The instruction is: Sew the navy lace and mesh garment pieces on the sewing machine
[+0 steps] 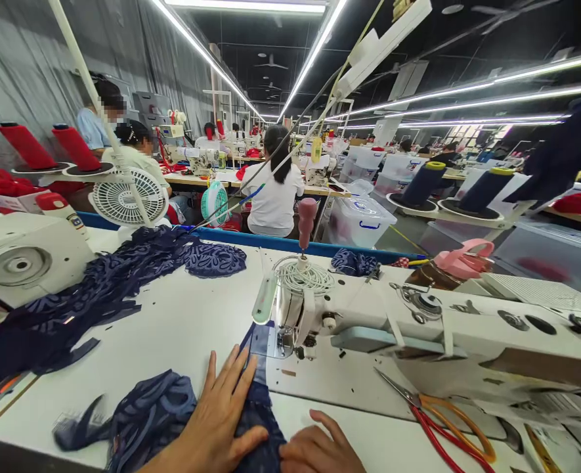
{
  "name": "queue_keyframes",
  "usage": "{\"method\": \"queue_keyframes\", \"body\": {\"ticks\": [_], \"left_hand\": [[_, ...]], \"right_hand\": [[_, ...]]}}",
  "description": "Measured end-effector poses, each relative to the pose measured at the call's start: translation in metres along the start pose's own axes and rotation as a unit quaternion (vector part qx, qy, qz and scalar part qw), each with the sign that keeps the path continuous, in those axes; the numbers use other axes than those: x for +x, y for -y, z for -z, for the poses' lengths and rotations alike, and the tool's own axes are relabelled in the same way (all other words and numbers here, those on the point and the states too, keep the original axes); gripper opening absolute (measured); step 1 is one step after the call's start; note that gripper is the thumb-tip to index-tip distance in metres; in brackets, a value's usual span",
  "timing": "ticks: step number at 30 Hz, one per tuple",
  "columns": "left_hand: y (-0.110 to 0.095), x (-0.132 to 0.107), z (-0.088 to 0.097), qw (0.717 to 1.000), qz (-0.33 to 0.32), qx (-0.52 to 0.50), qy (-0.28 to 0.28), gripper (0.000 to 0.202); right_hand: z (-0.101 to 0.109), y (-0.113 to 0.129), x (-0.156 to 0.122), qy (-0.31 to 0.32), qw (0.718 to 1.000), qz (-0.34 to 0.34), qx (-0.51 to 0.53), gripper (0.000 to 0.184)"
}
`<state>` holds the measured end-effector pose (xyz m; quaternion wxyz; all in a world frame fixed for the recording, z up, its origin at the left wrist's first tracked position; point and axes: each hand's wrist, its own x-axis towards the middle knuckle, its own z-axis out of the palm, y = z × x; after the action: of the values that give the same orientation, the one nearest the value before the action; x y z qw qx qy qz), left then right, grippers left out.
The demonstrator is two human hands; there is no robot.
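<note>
A strip of navy lace fabric (258,394) runs over the white table up to the needle area of a sewing machine (369,322). My left hand (226,407) lies flat on this strip, fingers stretched toward the presser foot (284,340). At the strip's right edge, my right hand (320,447) has its fingers bent onto the cloth and seems to grip it; one finger stands free. A bunched heap of the same lace (147,414) rests left of my left hand. Scissors with red and orange handles (438,420) lie on the machine bed, to the right.
More navy lace (103,282) is piled along the table's left side. A screwdriver with a pink handle (304,223) stands upright on the machine head. Thread cones (423,184), a white fan (130,197) and plastic bins (362,220) surround the table. Co-workers (275,190) sit ahead.
</note>
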<state>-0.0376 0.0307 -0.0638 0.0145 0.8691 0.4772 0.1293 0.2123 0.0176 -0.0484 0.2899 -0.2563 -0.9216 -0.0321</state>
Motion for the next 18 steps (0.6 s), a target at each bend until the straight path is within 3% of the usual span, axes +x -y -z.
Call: {"method": "queue_keyframes", "body": {"ticks": [5, 8, 11, 14, 18], "left_hand": [[0.000, 0.007, -0.005, 0.999, 0.004, 0.016, -0.044, 0.100], [-0.002, 0.002, 0.001, 0.998, -0.005, 0.030, -0.053, 0.097], [-0.007, -0.009, 0.004, 0.997, -0.065, 0.030, -0.040, 0.083], [-0.012, -0.019, -0.002, 0.993, -0.098, 0.044, -0.055, 0.070], [-0.013, -0.023, -0.010, 0.989, -0.104, 0.070, -0.081, 0.067]], "right_hand": [[0.005, 0.005, 0.028, 0.042, 0.994, -0.051, -0.086, 0.032], [-0.001, 0.005, 0.020, 0.047, 0.990, -0.041, -0.128, 0.033], [-0.002, 0.005, 0.011, 0.026, 0.986, -0.073, -0.144, 0.032], [0.000, 0.007, 0.013, 0.047, 0.984, -0.109, -0.130, 0.038], [-0.006, 0.011, 0.012, 0.049, 0.983, -0.102, -0.143, 0.041]]}}
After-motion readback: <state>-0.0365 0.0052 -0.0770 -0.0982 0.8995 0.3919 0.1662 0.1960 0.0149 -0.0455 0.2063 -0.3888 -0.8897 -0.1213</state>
